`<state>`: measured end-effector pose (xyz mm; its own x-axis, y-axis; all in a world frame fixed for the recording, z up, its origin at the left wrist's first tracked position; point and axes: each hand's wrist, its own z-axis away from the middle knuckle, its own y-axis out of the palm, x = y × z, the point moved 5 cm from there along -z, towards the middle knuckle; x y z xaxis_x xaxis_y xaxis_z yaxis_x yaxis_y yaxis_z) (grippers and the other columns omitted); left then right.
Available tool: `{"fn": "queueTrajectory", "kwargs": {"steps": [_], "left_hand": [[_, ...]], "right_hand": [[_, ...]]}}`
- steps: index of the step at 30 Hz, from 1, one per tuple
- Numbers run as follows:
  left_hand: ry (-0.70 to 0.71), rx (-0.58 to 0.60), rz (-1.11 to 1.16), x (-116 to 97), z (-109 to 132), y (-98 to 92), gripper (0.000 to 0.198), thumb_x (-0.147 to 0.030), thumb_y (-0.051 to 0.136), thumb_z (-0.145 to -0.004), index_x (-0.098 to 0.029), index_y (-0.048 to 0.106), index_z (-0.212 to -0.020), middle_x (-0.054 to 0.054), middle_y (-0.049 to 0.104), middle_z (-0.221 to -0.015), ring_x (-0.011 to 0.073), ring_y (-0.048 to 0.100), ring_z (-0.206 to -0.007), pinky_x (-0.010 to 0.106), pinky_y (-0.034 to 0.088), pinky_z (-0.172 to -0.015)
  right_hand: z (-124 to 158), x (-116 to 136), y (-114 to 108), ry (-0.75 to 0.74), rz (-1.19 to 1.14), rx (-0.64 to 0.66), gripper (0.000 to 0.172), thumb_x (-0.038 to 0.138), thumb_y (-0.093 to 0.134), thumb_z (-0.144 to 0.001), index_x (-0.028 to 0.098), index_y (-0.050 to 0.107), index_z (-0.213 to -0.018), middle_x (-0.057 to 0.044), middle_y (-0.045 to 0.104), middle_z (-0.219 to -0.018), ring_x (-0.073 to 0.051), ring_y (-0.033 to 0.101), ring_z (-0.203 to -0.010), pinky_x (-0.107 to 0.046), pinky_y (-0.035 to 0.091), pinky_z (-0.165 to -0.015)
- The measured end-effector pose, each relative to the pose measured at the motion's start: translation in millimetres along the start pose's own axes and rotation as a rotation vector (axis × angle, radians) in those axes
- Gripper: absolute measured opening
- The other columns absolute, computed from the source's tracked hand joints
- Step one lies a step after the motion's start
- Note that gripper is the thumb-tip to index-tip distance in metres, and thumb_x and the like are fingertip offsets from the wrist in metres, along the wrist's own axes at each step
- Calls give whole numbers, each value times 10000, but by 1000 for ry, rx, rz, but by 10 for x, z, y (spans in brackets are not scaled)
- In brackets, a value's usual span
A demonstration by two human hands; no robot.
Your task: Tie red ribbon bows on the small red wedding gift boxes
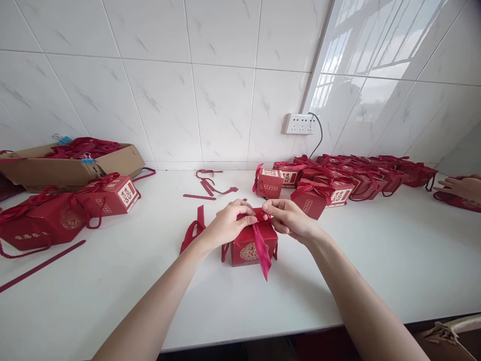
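Pinching a red ribbon (262, 250) on top of a small red box (244, 252), the person's left hand (235, 220) and right hand (291, 218) meet close together, each with thumb and fingers closed on the ribbon. The box sits near the middle of a white desk (293, 301), one ribbon end hanging down its front. At left, two more red boxes (108, 197) stand before an open carton (120, 163). Many ribboned boxes (308, 202) crowd the right, beside another person's hand (462, 186).
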<state>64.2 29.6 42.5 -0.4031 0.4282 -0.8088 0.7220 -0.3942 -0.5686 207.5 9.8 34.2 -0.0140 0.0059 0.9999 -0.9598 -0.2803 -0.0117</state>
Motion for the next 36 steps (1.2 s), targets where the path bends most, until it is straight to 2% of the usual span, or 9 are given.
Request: {"fn": "queueTrajectory", "kwargs": {"steps": [4,11,19,24,30,32,36], "left_hand": [[5,11,-17,-15,5,7,220,-358,489,-854,-220,658,-824,26,579,-1045,219,532,-1063,364,411,-912],[8,15,-36,-33,17,6,232,-363,470,-862,-215,629,-780,21,574,-1049,217,521,-1063,363,409,-898],[7,-1,-40,-12,17,0,201,-378,496,-854,-226,627,-852,20,569,-989,195,541,-978,348,425,-871],[18,10,-34,-35,18,-1,229,-373,478,-863,-217,646,-859,37,580,-1010,215,530,-1029,344,436,-865],[24,14,-40,-42,17,2,242,-357,451,-873,-209,638,-830,45,572,-1020,221,518,-1048,341,437,-847],[31,14,-45,-41,20,2,234,-348,440,-875,-209,623,-830,44,565,-986,218,514,-1033,344,435,-845],[24,7,-50,-37,28,-5,206,-342,434,-880,-213,589,-842,30,560,-971,191,530,-960,345,425,-851]], "right_hand": [[4,5,9,13,-19,19,360,505,692,-709,170,565,-740,108,334,-356,-20,183,-333,-228,100,-391],[20,37,-45,11,152,-49,319,470,667,-751,157,607,-747,68,425,-435,-37,297,-375,-217,135,-389],[43,54,-50,-26,122,-15,342,485,672,-754,159,597,-824,94,375,-430,-33,284,-365,-203,137,-384],[42,27,-31,12,110,9,391,529,654,-753,166,563,-865,50,523,-546,-31,340,-312,-206,118,-343],[34,30,6,2,28,40,336,481,660,-765,163,573,-832,50,528,-599,-5,310,-320,-215,126,-363],[36,34,5,16,66,27,328,473,664,-758,165,584,-838,54,524,-554,-16,311,-319,-217,121,-361],[44,56,-29,22,151,-20,306,451,671,-755,166,610,-848,84,424,-419,-41,324,-342,-209,131,-370]]}}
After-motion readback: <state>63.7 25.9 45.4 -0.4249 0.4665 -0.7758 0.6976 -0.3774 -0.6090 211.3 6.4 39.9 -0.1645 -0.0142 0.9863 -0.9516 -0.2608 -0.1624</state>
